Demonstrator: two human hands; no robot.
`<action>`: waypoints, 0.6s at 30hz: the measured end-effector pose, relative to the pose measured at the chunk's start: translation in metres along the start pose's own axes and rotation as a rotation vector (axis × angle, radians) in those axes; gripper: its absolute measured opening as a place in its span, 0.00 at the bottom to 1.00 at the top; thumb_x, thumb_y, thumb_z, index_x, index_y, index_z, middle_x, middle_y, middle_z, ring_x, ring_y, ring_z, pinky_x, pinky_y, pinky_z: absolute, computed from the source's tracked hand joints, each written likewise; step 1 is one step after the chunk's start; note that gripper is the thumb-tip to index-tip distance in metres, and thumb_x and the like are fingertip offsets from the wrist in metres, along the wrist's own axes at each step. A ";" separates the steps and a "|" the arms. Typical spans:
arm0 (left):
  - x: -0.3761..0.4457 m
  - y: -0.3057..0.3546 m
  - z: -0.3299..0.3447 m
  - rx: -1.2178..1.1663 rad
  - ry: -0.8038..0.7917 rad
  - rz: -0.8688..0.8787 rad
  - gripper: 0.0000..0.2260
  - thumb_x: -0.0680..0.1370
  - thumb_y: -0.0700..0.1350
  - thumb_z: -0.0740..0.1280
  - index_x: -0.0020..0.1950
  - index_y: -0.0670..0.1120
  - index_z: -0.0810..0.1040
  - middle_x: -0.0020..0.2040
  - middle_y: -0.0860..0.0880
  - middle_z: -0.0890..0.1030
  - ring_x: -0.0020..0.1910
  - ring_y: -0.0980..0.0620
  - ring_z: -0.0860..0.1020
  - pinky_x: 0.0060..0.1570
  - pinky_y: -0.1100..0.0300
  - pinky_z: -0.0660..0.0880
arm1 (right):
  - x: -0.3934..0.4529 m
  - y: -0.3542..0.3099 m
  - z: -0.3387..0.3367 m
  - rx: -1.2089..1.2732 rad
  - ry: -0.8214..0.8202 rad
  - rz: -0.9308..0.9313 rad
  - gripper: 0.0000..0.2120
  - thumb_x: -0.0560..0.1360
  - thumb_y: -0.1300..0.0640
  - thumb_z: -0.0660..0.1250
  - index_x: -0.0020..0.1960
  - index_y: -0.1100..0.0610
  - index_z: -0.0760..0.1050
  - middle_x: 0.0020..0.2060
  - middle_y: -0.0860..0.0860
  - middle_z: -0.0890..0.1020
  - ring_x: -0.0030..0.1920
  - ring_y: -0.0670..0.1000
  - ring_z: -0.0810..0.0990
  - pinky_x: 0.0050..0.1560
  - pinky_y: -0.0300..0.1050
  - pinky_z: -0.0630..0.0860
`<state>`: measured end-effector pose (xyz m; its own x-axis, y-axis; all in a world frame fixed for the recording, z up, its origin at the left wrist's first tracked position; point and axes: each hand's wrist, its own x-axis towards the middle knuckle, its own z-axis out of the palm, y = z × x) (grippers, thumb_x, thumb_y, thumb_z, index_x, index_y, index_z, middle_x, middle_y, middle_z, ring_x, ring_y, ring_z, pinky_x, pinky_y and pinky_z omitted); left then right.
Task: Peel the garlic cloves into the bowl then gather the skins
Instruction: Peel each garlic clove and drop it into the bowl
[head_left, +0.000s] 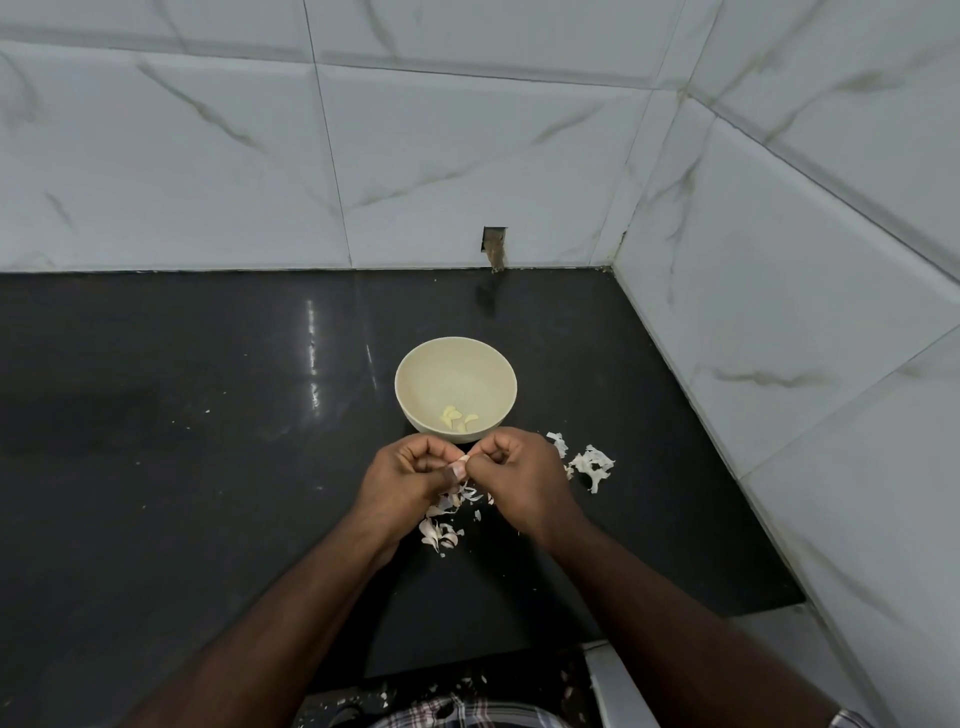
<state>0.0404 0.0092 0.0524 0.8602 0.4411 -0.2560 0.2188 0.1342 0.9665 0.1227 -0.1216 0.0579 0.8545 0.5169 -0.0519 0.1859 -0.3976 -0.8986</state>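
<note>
A cream bowl (415, 374) stands on the black counter, with a few peeled garlic cloves (458, 418) lying in its bottom. Just in front of the bowl my left hand (402, 480) and my right hand (519, 475) meet, fingers curled, and both pinch one small garlic clove (464, 460) between their fingertips. Papery garlic skins (441, 532) lie scattered on the counter under and below my hands. A second heap of skins (592, 465) lies to the right of my right hand.
The black counter (182, 415) ends at marble-tiled walls behind and on the right (779, 312). A small dark hole (494, 244) sits in the back wall above the counter. More skin flakes lie on the floor by the counter's front edge (415, 693).
</note>
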 end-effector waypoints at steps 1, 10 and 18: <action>0.000 0.000 0.000 -0.005 -0.004 -0.002 0.03 0.74 0.33 0.73 0.45 0.39 0.82 0.38 0.39 0.83 0.35 0.49 0.78 0.37 0.59 0.76 | 0.000 0.000 0.000 0.004 0.005 -0.001 0.08 0.64 0.49 0.70 0.36 0.53 0.80 0.30 0.49 0.82 0.30 0.44 0.76 0.36 0.51 0.76; 0.002 0.001 0.005 -0.062 0.009 -0.023 0.02 0.75 0.33 0.72 0.45 0.38 0.82 0.35 0.43 0.83 0.31 0.53 0.79 0.35 0.62 0.76 | 0.000 0.001 -0.002 0.039 0.018 0.003 0.03 0.68 0.54 0.71 0.38 0.53 0.81 0.31 0.49 0.83 0.31 0.44 0.77 0.37 0.50 0.77; 0.001 0.001 0.003 -0.029 0.040 0.008 0.03 0.74 0.35 0.74 0.45 0.39 0.83 0.36 0.41 0.83 0.33 0.53 0.79 0.33 0.63 0.75 | 0.001 0.002 -0.013 0.204 -0.107 0.064 0.05 0.72 0.60 0.70 0.43 0.54 0.84 0.36 0.62 0.83 0.35 0.52 0.78 0.39 0.51 0.75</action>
<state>0.0435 0.0070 0.0532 0.8426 0.4772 -0.2497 0.1984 0.1560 0.9676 0.1298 -0.1316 0.0621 0.8031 0.5772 -0.1477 0.0221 -0.2766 -0.9607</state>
